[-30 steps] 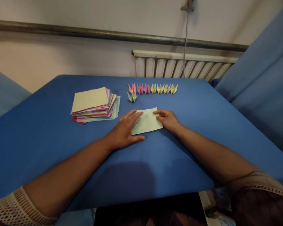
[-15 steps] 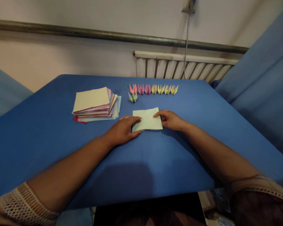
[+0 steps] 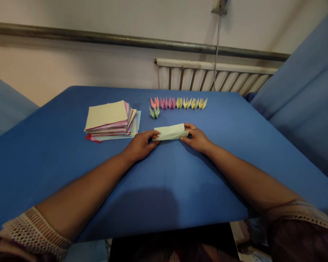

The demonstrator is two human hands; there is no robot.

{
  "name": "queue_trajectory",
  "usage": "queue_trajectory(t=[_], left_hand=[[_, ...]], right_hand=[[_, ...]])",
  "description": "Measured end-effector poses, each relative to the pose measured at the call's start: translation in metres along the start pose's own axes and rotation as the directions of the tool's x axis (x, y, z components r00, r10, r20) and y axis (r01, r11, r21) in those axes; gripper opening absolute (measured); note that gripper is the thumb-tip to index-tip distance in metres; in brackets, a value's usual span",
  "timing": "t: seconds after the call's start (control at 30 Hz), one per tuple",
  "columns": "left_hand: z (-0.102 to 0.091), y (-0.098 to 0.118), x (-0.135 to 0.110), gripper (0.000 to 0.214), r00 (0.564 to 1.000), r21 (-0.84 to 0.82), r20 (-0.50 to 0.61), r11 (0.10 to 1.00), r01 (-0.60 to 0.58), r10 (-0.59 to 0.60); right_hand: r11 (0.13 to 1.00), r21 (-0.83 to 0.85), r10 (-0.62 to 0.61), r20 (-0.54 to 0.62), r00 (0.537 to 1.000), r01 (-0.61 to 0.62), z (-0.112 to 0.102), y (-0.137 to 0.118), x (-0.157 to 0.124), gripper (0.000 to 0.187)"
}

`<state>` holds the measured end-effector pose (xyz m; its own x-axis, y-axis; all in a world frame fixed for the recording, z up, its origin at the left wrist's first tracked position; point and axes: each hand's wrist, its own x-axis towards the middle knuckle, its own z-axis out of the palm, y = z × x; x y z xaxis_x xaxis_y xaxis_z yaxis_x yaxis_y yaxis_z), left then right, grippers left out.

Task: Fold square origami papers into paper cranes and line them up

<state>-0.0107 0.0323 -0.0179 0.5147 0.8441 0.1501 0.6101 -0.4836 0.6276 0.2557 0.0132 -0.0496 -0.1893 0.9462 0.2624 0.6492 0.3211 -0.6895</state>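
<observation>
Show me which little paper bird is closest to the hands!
The light green bird: it stands alone, nearest the left hand. The other seven birds, orange-pink, pink or yellow, line up in one row farther back.

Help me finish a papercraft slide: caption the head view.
Left hand and right hand hold a bent pale green sheet at a blue table, folded paper figures standing beyond.

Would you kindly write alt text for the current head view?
A left hand and right hand hold a bent, pale green sheet at a blue table. Eight folded paper figures stand beyond it; a paper stack lies to the left.
</observation>
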Motion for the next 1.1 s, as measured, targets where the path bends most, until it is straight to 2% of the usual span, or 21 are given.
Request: queue_trajectory(t=[0.1, 0.17, 0.23, 0.33, 0.43, 0.5, 0.57, 0.67, 0.77, 0.83, 0.9, 1.1], left_hand=[[0.0, -0.002, 0.002, 0.032, 0.994, -0.043, -0.045, 0.994, 0.096, -0.098], [-0.002, -0.001, 0.001, 0.032, 0.988, 0.007, -0.062, 0.99, 0.139, -0.138], [-0.002, 0.003, 0.0, 0.037, 0.984, 0.072, -0.081, 0.983, 0.167, -0.161], [-0.002, 0.007, 0.0, 0.055, 0.98, 0.183, -0.101, 0.965, 0.188, -0.171], [0.001, 0.007, 0.001, 0.068, 0.985, 0.311, -0.137, 0.939, 0.148, -0.109], [0.004, 0.007, 0.001, 0.065, 0.989, 0.404, -0.145, 0.912, 0.071, -0.013], [0.008, 0.009, 0.0, 0.057, 0.993, 0.459, -0.086, 0.888, -0.038, 0.087], [0.017, 0.02, -0.006, 0.051, 0.975, 0.421, 0.113, 0.879, -0.222, 0.192], [0.026, 0.033, -0.012, 0.073, 0.924, 0.326, 0.289, 0.882, -0.342, 0.251], [0.029, 0.038, -0.015, 0.087, 0.913, 0.321, 0.334, 0.882, -0.345, 0.236], [0.029, 0.037, -0.016, 0.094, 0.922, 0.363, 0.344, 0.88, -0.307, 0.179], [0.019, 0.029, -0.015, 0.101, 0.951, 0.537, 0.31, 0.825, -0.178, 0.003]], right_hand=[[0.997, 0.024, 0.069, -0.017, 0.997, -0.068, 0.002, -0.002, 0.001, 0.01], [0.992, 0.001, 0.127, -0.036, 0.991, -0.127, 0.003, -0.004, 0.001, 0.018], [0.981, -0.082, 0.171, -0.057, 0.984, -0.175, 0.003, -0.007, 0.0, 0.023], [0.946, -0.261, 0.17, -0.1, 0.98, -0.191, 0.002, -0.015, -0.004, 0.016], [0.902, -0.404, 0.092, -0.157, 0.983, -0.149, 0.003, -0.028, -0.01, 0.05], [0.888, -0.46, -0.033, -0.045, 0.998, 0.008, 0.007, -0.039, -0.016, 0.056], [0.878, -0.438, -0.133, 0.164, 0.978, 0.193, 0.011, -0.048, -0.022, 0.054], [0.879, -0.39, -0.143, 0.334, 0.932, 0.275, 0.018, -0.055, -0.028, 0.067], [0.872, -0.396, -0.126, 0.39, 0.912, 0.289, 0.021, -0.055, -0.029, 0.073], [0.868, -0.41, -0.103, 0.405, 0.908, 0.282, 0.021, -0.055, -0.028, 0.073], [0.867, -0.42, -0.085, 0.406, 0.91, 0.268, 0.02, -0.056, -0.028, 0.073], [0.862, -0.46, -0.028, 0.374, 0.927, 0.211, 0.016, -0.059, -0.031, 0.074]])
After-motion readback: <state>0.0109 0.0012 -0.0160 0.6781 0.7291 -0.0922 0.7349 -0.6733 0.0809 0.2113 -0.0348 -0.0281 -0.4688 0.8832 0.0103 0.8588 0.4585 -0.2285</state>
